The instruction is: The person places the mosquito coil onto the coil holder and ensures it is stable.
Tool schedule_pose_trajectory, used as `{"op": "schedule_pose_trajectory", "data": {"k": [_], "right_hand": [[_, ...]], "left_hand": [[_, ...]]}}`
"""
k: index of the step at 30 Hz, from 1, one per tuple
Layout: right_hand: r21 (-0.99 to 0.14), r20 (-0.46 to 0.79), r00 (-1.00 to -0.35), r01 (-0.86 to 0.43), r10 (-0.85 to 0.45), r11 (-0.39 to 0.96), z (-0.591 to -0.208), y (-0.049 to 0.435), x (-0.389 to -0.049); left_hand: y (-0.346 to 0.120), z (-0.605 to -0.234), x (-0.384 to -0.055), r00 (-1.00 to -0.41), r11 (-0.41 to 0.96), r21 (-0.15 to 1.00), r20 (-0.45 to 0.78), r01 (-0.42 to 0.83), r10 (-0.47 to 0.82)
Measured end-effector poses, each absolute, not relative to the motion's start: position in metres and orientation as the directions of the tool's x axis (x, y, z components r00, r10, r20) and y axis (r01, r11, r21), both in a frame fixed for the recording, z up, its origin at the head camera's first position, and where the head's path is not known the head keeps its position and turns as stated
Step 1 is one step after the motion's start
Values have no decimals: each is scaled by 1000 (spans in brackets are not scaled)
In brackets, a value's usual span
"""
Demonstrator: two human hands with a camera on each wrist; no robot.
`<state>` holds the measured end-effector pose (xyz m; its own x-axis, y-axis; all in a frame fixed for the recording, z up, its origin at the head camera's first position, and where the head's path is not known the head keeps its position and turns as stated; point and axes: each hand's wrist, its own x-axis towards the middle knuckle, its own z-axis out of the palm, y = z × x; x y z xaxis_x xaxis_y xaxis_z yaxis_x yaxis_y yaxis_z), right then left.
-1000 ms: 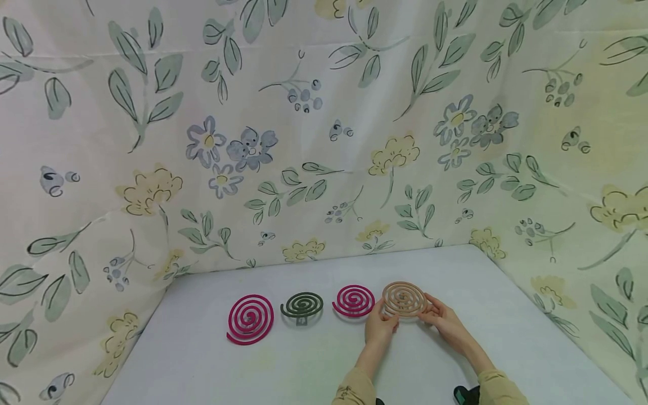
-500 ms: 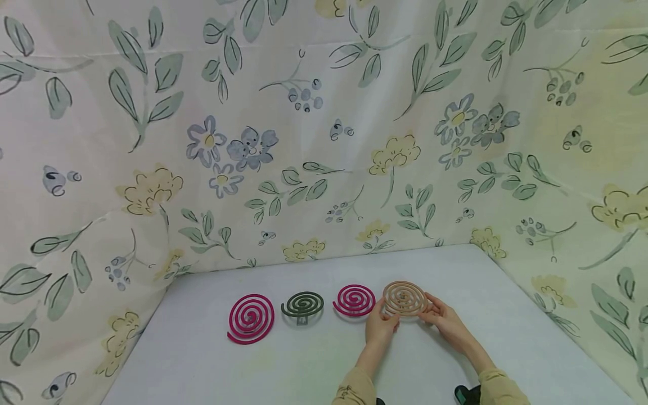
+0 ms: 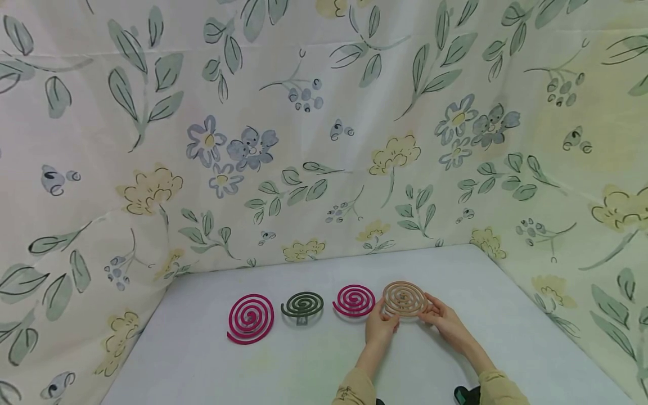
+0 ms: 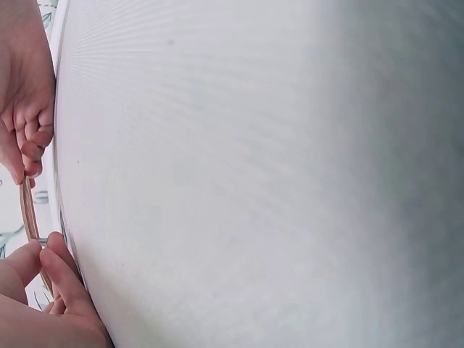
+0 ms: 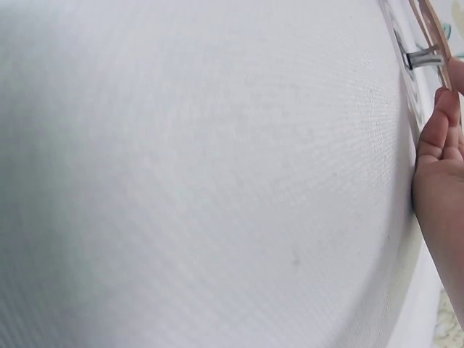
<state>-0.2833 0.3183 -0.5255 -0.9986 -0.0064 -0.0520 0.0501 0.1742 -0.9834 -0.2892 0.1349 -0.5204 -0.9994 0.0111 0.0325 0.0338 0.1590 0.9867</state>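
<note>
Both hands hold a tan mosquito coil (image 3: 403, 297) by its rim at the right end of a row of coils. My left hand (image 3: 379, 329) pinches its near left edge, close to a crimson mosquito coil (image 3: 354, 300). On the opposite edge, my right hand (image 3: 448, 326) grips the coil between thumb and fingers. The right wrist view shows a small metal stand (image 5: 424, 58) under the tan coil; whether the two are joined cannot be told. Edge-on in the left wrist view, the tan coil (image 4: 28, 210) spans the gap between both hands.
A dark green mosquito coil (image 3: 303, 304) sits raised on a metal stand (image 3: 301, 321), left of the crimson one. Farther left lies another crimson coil (image 3: 250, 318). Floral cloth (image 3: 324, 140) walls the white table (image 3: 283, 371) at the back and sides.
</note>
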Motion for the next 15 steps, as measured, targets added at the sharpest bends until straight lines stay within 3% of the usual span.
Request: {"op": "schedule_pose_trajectory", "data": {"k": [15], "right_hand": [[-982,-40,-999,41,6,182,-526,318,-284]], "left_hand": [[135,-520,-289,-999,165,985,40,42,19]]}}
